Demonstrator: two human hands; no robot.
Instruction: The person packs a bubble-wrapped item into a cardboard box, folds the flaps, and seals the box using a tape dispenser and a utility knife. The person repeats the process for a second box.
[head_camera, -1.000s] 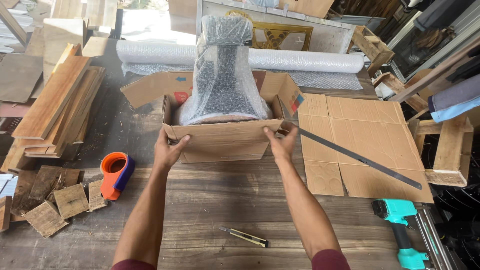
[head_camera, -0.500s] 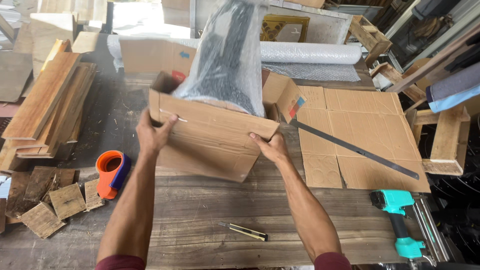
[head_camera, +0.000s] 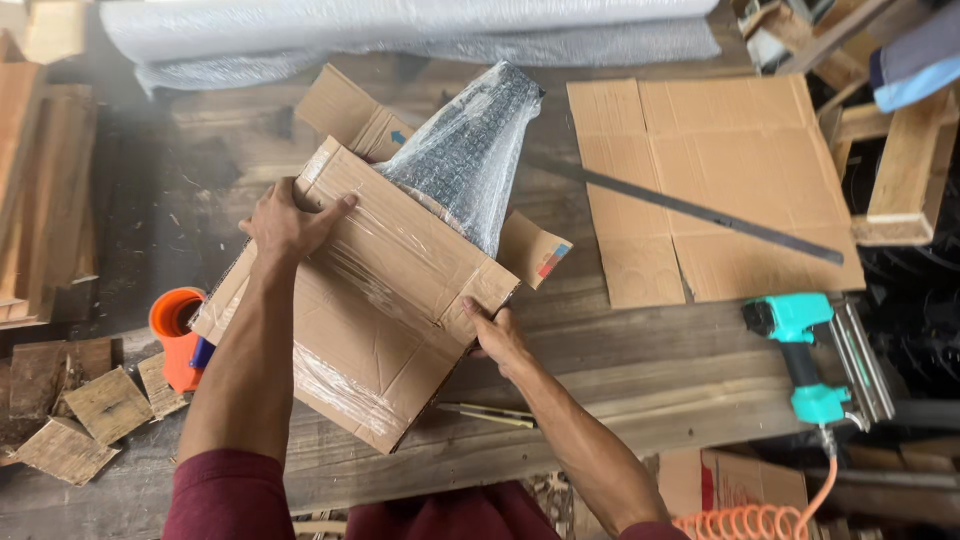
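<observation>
An open brown cardboard box (head_camera: 370, 300) is lifted off the wooden workbench and tilted toward me, its taped bottom facing up. A tall object wrapped in bubble wrap (head_camera: 465, 150) sticks out of its open top. My left hand (head_camera: 290, 222) grips the box's upper left edge. My right hand (head_camera: 495, 335) holds the lower right corner from beneath.
An orange tape dispenser (head_camera: 178, 335) sits left of the box. A flat cardboard sheet (head_camera: 710, 180) with a long metal ruler (head_camera: 690, 210) lies at right. A teal nail gun (head_camera: 810, 360) rests near the right edge. A bubble-wrap roll (head_camera: 400, 30) lies at the back; wood offcuts (head_camera: 70, 410) at left.
The box stood on the bench with both hands at its front. It has been lifted, tipped toward me and turned, so its bottom shows.
</observation>
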